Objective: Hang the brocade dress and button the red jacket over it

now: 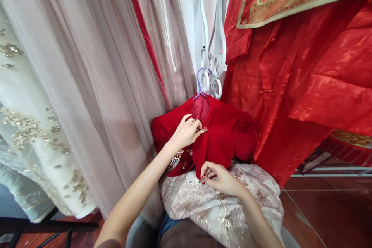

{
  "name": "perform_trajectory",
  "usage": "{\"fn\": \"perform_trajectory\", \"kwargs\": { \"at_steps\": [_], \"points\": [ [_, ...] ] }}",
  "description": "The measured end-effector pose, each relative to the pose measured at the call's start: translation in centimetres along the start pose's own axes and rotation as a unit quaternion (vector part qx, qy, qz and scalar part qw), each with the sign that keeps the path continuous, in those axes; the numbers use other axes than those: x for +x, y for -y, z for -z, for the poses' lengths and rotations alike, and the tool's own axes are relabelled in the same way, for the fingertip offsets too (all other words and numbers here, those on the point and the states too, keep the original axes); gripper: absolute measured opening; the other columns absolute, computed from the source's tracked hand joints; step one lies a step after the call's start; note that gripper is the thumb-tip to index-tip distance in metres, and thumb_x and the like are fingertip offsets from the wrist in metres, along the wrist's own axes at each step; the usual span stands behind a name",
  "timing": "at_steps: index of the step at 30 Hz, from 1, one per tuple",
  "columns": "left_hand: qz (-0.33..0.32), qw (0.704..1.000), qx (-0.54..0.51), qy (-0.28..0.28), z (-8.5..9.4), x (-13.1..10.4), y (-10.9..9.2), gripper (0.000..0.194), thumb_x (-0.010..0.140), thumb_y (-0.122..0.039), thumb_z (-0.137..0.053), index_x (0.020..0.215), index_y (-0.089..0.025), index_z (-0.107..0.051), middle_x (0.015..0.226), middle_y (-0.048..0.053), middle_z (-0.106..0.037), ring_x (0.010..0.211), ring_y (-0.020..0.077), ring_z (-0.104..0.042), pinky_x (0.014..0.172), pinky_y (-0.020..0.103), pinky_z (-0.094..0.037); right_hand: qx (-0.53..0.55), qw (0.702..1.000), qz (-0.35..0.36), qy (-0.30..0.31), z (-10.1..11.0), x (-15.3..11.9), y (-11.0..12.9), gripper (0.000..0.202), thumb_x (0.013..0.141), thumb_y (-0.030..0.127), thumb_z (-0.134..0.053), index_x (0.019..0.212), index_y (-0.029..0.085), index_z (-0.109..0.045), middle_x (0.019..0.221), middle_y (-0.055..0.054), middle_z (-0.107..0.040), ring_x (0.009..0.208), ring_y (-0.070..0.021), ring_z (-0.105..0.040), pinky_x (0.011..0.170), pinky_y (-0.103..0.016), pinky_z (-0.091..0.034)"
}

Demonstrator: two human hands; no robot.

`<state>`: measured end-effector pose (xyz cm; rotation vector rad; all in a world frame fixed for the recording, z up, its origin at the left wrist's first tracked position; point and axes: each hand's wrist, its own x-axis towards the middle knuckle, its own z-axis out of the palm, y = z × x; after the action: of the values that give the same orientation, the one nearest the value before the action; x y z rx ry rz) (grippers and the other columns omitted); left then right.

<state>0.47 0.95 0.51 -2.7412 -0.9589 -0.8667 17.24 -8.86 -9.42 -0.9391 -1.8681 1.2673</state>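
Note:
A short red velvet jacket (221, 139) hangs on a purple hanger (199, 85) in front of me. My left hand (187, 130) is closed near the neckline, fingertips pinching a small jewelled button (205, 129) at the front edge. Lower down, my right hand (217, 178) pinches another jewelled button (202, 180) at the jacket's lower front corner. Jewelled beadwork (176, 161) with pale strands decorates the front panel below my left forearm. A pale pink floral fabric with shiny threads (258, 190) lies bunched beneath the jacket, over my lap.
A white scrolled metal stand (216, 66) holds the hanger. Pinkish drapes (95, 85) and a white gown with gold sequins (35, 131) hang at the left. Red satin garments with gold embroidery (290, 69) fill the right, above a reddish tiled floor (334, 205).

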Motion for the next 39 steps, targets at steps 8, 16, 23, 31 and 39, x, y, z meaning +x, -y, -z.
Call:
{"fn": "perform_trajectory", "kwargs": {
  "at_steps": [8,16,23,31,39],
  "points": [
    [-0.035,0.999,0.017,-0.006,-0.3,0.1,0.3,0.01,0.092,-0.025,-0.048,0.087,-0.021,-0.056,0.084,-0.001,-0.066,0.08,0.0145,-0.059,0.11,0.043,-0.027,0.001,1.0,-0.011,0.004,-0.2,0.3,0.2,0.019,0.068,0.004,-0.051,0.08,0.018,-0.057,0.08,0.0,-0.062,0.074,-0.0127,-0.059,0.069,-0.024,-0.047],
    [-0.053,0.97,0.233,-0.049,2.0,-1.9,0.6,0.028,0.09,-0.033,-0.047,0.071,-0.019,-0.062,0.054,0.001,-0.057,0.066,0.0173,-0.053,0.106,0.046,-0.032,-0.168,0.978,-0.123,-0.008,4.9,-3.0,2.3,0.019,0.067,0.007,-0.056,0.079,0.02,-0.063,0.067,0.001,-0.059,0.064,-0.0149,-0.057,0.062,-0.027,-0.048],
    [0.227,0.926,0.244,-0.178,-0.6,-3.3,-1.2,0.009,0.077,-0.018,-0.056,0.085,-0.015,-0.061,0.105,0.018,-0.057,0.099,0.0315,-0.051,0.091,0.054,-0.037,0.036,0.97,0.091,-0.222,0.6,4.5,6.0,0.051,0.088,0.048,-0.045,0.132,0.022,-0.044,0.139,-0.012,-0.048,0.127,-0.0228,-0.048,0.104,-0.041,-0.041],
    [0.303,0.827,0.157,-0.446,-2.5,-7.2,0.7,0.048,0.071,-0.009,-0.054,0.118,-0.012,-0.047,0.136,0.021,-0.031,0.132,0.0314,-0.031,0.108,0.05,-0.029,-0.14,0.891,0.022,-0.431,1.5,5.5,2.0,0.086,0.081,0.065,-0.046,0.137,0.001,-0.032,0.144,-0.03,-0.034,0.136,-0.0384,-0.031,0.11,-0.055,-0.028],
    [0.359,0.85,0.033,-0.385,3.7,-7.9,4.8,0.03,0.074,-0.006,-0.046,0.093,-0.018,-0.066,0.092,0.005,-0.068,0.092,0.0198,-0.063,0.085,0.032,-0.048,-0.312,0.825,0.045,-0.469,13.0,5.4,1.4,0.058,0.078,0.063,-0.049,0.104,0.012,-0.056,0.11,-0.027,-0.063,0.111,-0.0402,-0.057,0.095,-0.054,-0.043]
  ]
}}
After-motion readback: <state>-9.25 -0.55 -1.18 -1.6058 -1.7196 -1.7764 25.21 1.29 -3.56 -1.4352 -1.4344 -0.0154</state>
